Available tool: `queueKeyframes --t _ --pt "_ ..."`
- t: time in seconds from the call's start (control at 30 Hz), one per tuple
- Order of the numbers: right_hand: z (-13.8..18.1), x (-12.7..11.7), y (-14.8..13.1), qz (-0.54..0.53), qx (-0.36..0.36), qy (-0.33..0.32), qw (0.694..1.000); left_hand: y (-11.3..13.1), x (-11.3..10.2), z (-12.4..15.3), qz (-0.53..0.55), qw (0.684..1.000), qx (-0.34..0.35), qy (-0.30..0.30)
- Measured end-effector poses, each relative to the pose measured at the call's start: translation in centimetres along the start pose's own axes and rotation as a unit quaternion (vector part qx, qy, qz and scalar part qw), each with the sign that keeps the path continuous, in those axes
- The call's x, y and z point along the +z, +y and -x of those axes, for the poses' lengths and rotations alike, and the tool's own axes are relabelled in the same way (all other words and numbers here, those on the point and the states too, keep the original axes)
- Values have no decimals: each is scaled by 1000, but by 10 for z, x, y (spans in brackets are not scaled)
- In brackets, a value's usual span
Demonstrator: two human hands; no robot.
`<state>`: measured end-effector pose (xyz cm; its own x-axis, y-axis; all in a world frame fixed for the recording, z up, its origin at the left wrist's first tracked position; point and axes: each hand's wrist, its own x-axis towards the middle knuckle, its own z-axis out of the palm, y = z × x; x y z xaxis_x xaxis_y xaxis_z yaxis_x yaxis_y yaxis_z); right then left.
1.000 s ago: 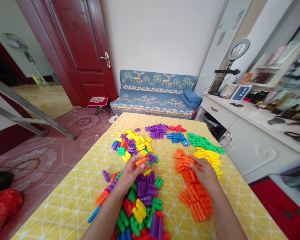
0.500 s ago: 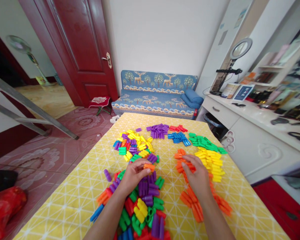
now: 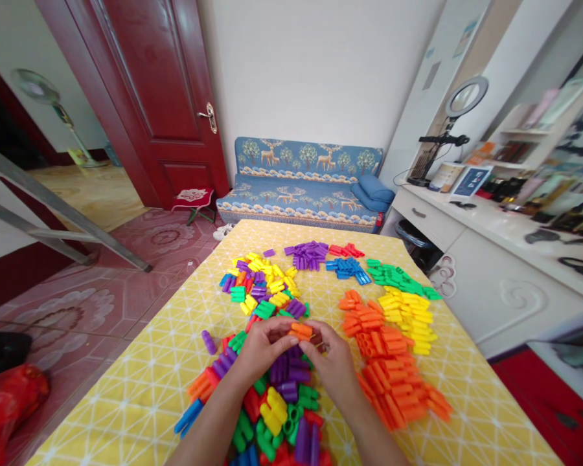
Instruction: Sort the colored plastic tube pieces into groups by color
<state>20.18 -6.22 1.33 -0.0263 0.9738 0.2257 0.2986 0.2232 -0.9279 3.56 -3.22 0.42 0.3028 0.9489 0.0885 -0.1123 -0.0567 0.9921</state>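
Between my two hands is an orange plastic building block (image 3: 302, 331) shaped like joined tubes. My left hand (image 3: 267, 342) pinches its left end, thumb in front. The fingers of my right hand (image 3: 329, 353) close on its right end. Below my hands spreads a mixed heap of blocks, with purple blocks (image 3: 289, 369), yellow blocks (image 3: 273, 411) and green blocks (image 3: 243, 428) among them. To the right of my right hand lies a pile of orange blocks (image 3: 393, 375).
Sorted piles line the yellow patterned tablecloth (image 3: 140, 388): yellow (image 3: 411, 317), green (image 3: 398, 278), blue (image 3: 348, 268), red (image 3: 346, 250) and purple (image 3: 307, 254). Another mixed pile (image 3: 262, 281) lies at the left. Beyond the table stand a blue sofa (image 3: 296, 188) and a white dresser (image 3: 471, 239).
My right hand has moved left from the orange pile to meet my left hand at the orange block. My left hand has shifted slightly right with that block.
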Motion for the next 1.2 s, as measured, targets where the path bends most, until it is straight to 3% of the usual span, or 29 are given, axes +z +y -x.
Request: queueKeyframes --t 0.1,0.17,0.33,0.43,0.5,0.7,0.9,1.07,1.2 --pt "-2 -5 -3 -17 12 3 1000 -3 0 0 -46 999 11 3" --pt "-13 -21 -6 14 6 22 1000 -3 -1 0 -70 997 15 7" --pt "-70 -101 8 143 7 120 982 -6 -2 1 -106 994 20 13" --pt "-100 -144 27 261 65 74 960 -8 -2 0 -124 992 19 17" --pt "-111 -158 41 315 84 36 945 -9 -2 0 -126 992 18 22" --pt "-112 -155 71 361 49 -18 931 -11 -3 0 -112 993 11 30" --pt "-110 -154 78 389 53 -14 920 -6 -2 0 -103 994 4 30" --pt "-106 -150 60 430 60 7 901 2 0 1 -117 993 7 28" --pt "-86 -120 27 468 -42 31 882 3 0 1 -132 991 14 27"
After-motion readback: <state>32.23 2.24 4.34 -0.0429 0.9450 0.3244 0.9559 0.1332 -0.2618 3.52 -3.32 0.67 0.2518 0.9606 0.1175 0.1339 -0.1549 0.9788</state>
